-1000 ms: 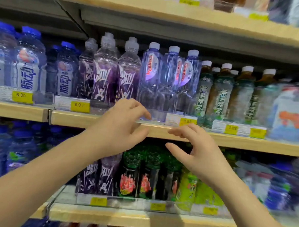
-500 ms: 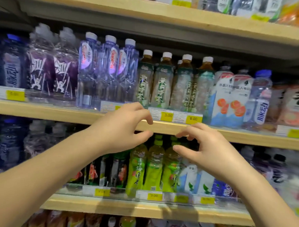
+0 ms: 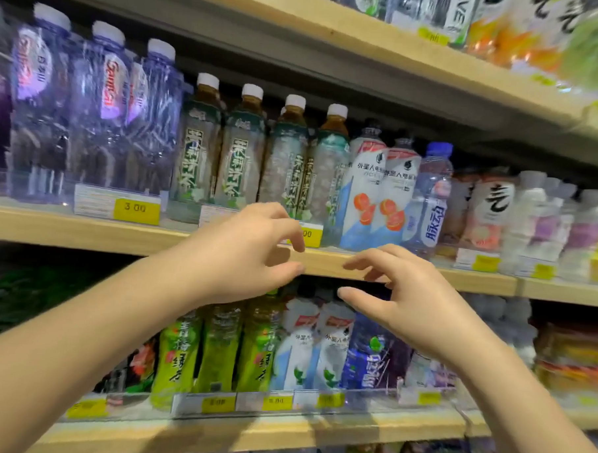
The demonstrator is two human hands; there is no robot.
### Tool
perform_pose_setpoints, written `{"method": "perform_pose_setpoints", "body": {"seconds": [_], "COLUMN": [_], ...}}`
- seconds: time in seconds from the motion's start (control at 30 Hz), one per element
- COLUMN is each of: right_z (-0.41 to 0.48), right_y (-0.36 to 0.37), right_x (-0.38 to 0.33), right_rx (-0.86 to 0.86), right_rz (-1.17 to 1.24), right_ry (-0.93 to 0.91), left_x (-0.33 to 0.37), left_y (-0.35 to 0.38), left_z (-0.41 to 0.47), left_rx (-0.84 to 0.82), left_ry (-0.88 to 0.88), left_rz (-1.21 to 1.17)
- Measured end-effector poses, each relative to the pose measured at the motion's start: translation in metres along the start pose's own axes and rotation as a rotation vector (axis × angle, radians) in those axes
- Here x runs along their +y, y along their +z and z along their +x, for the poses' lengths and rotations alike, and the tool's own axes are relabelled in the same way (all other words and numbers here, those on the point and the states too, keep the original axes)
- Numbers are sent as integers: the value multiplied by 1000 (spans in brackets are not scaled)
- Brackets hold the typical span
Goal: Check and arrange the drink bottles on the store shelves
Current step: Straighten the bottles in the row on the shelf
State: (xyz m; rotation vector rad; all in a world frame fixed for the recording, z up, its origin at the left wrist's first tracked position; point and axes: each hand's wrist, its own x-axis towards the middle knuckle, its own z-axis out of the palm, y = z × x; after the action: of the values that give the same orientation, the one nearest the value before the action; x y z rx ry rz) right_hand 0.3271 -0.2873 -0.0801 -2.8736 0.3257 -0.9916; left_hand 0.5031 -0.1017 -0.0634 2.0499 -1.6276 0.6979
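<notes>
Both of my hands hover in front of the middle shelf's wooden edge [image 3: 85, 232], holding nothing. My left hand [image 3: 241, 254] has its fingers curled apart, just below the green-label tea bottles [image 3: 239, 155] with white caps. My right hand [image 3: 411, 299] is spread beneath two white bottles with orange fruit [image 3: 378, 192] and a blue-capped clear bottle [image 3: 429, 201]. Clear purple-tinted water bottles [image 3: 100, 115] stand to the left on the same shelf. Below, green tea bottles [image 3: 213, 352] and white bottles with green leaves [image 3: 305, 353] are partly hidden by my hands.
Yellow price tags [image 3: 135, 209] line the shelf fronts behind clear plastic rails. White and pink bottles [image 3: 544, 220] fill the right of the middle shelf. The top shelf [image 3: 333, 29] carries more bottles, blurred at the right. The lower shelf edge [image 3: 247, 433] runs across the bottom.
The view has shifted rightwards along the shelves, so the bottles slide left in the frame. Both hands keep the same open pose before the shelf edge, now under the tea and white bottles.
</notes>
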Motion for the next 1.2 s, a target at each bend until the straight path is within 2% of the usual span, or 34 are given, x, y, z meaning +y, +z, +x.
{"method": "perform_pose_setpoints", "body": {"seconds": [0.33,0.6,1.0,1.2], "right_z": [-12,-4,12,26], "right_y": [-20,-48,-55,-60], "right_x": [112,194,216,219], "right_rx": [49,-1,36,92], "right_rz": [108,151,223,241], "right_ry": [-78,-175,-245,-229], "left_x": [75,137,137,122], "left_y": [56,96,110,121], "left_z": [58,110,126,123], "left_rx": [49,67,31,92], "left_ry": [-37,-123,-220,-205], "left_rz": [26,85,135,-33]}}
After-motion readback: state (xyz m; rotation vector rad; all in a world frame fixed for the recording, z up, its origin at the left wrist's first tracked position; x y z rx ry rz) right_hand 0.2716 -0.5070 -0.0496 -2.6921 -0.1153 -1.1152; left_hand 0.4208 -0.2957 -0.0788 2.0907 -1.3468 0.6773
